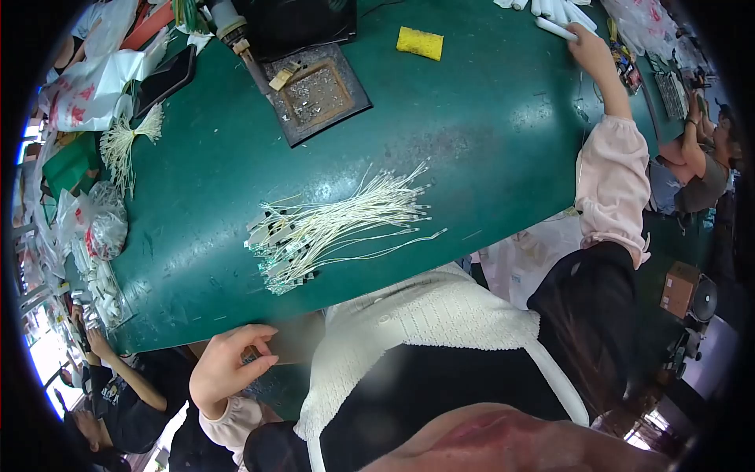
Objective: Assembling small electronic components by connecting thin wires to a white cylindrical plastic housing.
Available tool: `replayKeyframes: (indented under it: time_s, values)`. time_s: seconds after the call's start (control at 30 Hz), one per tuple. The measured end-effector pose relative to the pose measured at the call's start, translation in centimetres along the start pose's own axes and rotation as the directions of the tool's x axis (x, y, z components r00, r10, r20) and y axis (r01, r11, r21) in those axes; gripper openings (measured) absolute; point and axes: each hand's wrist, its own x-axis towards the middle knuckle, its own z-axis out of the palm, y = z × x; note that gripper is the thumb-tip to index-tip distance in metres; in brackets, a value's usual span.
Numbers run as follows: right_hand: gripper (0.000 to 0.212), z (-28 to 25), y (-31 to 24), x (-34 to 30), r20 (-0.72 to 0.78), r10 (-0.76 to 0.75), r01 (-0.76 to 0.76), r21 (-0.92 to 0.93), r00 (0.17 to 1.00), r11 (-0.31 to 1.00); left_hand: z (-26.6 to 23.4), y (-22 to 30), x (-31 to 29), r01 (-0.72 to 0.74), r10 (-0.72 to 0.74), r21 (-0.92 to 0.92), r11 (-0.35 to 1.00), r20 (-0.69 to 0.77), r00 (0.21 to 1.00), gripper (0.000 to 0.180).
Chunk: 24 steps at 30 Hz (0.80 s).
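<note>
At the far right, my right hand (591, 53) reaches across the table and its fingers close on the end of a white tube (555, 30). Several similar white tubes (550, 9) lie just beyond it. My left hand (230, 360) hovers by the near table edge, its thumb and fingers apart and nothing between them. In front of me on the green table (487, 169) lies a bunch of thin white wires (366, 206). Small circuit boards (285, 245) sit at the wires' left end, overlapping one another.
A dark square tray (358, 94) with metal scraps stands at the back, beside a yellow sponge (420, 43). Another wire bundle (130, 145), a black phone (165, 81) and plastic bags (94, 90) lie on the left. Other people sit at both sides.
</note>
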Motion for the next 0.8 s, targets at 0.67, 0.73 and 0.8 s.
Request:
replayKeyframes:
  time_s: [0.67, 0.73, 0.8]
  values:
    - [0.028, -11.1, -23.3, -5.4, -0.007, -0.403, 0.266, 0.763, 0.915, 0.589, -4.5, 4.3, 12.5, -0.397, 0.575, 0.455, 0.797, -0.372, 0.729, 0.017]
    - [0.027, -11.1, -23.3, -5.1, 0.052, -0.463, 0.253, 0.780, 0.885, 0.572, -4.6, 4.2, 14.0, -0.420, 0.631, 0.513, 0.749, -0.357, 0.688, 0.016]
    - [0.027, -11.7, -23.9, -5.4, 0.107, -0.513, 0.240, 0.791, 0.852, 0.563, -4.7, 4.5, 15.1, -0.446, 0.691, 0.570, 0.690, -0.336, 0.639, 0.015]
